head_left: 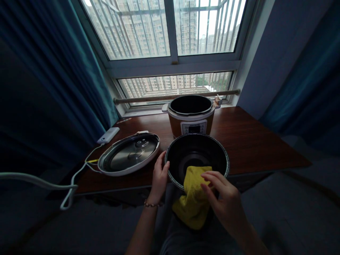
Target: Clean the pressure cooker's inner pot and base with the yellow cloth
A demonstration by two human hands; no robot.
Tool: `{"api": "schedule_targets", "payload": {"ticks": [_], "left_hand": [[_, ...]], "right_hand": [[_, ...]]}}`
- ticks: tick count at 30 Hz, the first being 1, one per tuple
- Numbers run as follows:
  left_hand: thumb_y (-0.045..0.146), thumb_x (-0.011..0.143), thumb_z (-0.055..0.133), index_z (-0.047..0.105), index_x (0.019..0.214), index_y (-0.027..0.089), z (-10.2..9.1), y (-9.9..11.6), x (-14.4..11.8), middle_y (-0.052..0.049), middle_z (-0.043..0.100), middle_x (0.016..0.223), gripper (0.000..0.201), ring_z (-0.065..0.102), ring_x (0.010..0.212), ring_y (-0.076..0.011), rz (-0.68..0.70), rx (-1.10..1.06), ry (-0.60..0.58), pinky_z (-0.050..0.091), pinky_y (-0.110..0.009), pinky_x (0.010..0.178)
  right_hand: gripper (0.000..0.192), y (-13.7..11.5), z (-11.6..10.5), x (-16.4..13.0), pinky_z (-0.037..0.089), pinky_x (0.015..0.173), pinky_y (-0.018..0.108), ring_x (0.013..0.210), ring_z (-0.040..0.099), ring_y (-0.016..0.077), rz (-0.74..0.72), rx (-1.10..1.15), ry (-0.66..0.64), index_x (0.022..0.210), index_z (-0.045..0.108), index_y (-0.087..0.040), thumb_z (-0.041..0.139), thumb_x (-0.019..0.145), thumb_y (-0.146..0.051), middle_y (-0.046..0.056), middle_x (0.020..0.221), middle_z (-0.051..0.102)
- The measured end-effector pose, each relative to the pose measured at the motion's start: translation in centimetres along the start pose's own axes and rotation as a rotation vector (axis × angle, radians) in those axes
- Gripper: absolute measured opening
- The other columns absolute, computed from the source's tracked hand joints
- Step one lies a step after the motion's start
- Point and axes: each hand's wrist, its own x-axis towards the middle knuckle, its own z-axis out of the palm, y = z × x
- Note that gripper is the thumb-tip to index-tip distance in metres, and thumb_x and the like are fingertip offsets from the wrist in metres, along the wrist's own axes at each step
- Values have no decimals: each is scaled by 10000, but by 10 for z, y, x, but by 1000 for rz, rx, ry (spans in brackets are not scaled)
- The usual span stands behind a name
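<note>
A black inner pot [196, 152] with a pale speckled rim is tilted towards me at the table's front edge. My left hand [159, 173] grips its left rim, fingers along the outside and thumb at the lip. Draped over the pot's near rim is a yellow cloth [195, 198], its upper end inside the pot and the rest hanging down in front. My right hand [224, 194] is over the cloth's upper part, thumb and fingers apart, fingertips at or just above the fabric. Whether they touch it is hard to tell.
Behind the pot stands an electric pressure cooker [191, 120], lidless, with a front panel. A round lid [130, 154] lies at left on the brown table [255, 141], near a white power strip [108, 135] and white cord [77, 173]. A barred window and blue curtains surround it.
</note>
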Motion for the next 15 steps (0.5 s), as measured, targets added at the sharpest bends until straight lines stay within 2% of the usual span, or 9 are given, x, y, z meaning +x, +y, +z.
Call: {"api": "schedule_targets", "payload": {"ticks": [3, 5, 7, 8, 11, 13, 15], "left_hand": [[327, 874, 431, 390, 1291, 178, -5, 16, -5, -112, 419, 1351, 445, 360, 1271, -234, 51, 137, 79, 263, -439, 1075], [303, 863, 461, 351, 1318, 185, -8, 38, -16, -113, 373, 1380, 482, 295, 1308, -245, 182, 299, 190, 224, -458, 1092], [253, 851, 484, 347, 1321, 218, -6, 63, -35, -91, 358, 1389, 490, 261, 1325, -244, 352, 417, 218, 215, -463, 1099], [236, 848, 487, 363, 1309, 238, -3, 74, -46, -82, 388, 1370, 477, 289, 1313, -239, 443, 446, 159, 252, -454, 1086], [288, 839, 502, 379, 1314, 233, 17, 90, -78, -102, 499, 1278, 493, 441, 1206, -243, 643, 496, -163, 393, -425, 995], [360, 826, 515, 391, 1319, 199, 33, 88, -91, -123, 547, 1228, 533, 491, 1146, -270, 670, 549, -236, 413, -456, 959], [344, 834, 506, 440, 1287, 208, 43, 82, -96, -109, 591, 1174, 478, 521, 1099, -268, 658, 599, -217, 406, -467, 953]], "right_hand": [[187, 19, -3, 3, 472, 874, 377, 977, 557, 207, -55, -94, 17, 979, 616, -181, 479, 869, -244, 83, 1005, 619], [174, 26, 0, 5, 477, 860, 376, 948, 558, 199, -94, -124, -40, 934, 625, -176, 464, 875, -208, 72, 955, 631], [184, 27, 4, 5, 480, 841, 372, 917, 558, 191, -111, -138, -74, 897, 627, -173, 444, 882, -180, 66, 912, 635], [190, 27, 5, 5, 480, 838, 372, 908, 559, 190, -115, -141, -76, 882, 627, -173, 436, 884, -172, 64, 899, 635], [204, 27, 7, 5, 475, 856, 376, 932, 562, 189, -116, -128, -51, 914, 617, -178, 415, 889, -164, 65, 922, 634], [232, 31, 7, 5, 455, 905, 399, 1032, 539, 199, -109, -113, 20, 1013, 588, -187, 388, 897, -172, 75, 1022, 619], [281, 39, 7, 4, 395, 974, 455, 1181, 450, 221, -56, -137, 173, 1134, 526, -193, 366, 903, -195, 92, 1166, 562]]}}
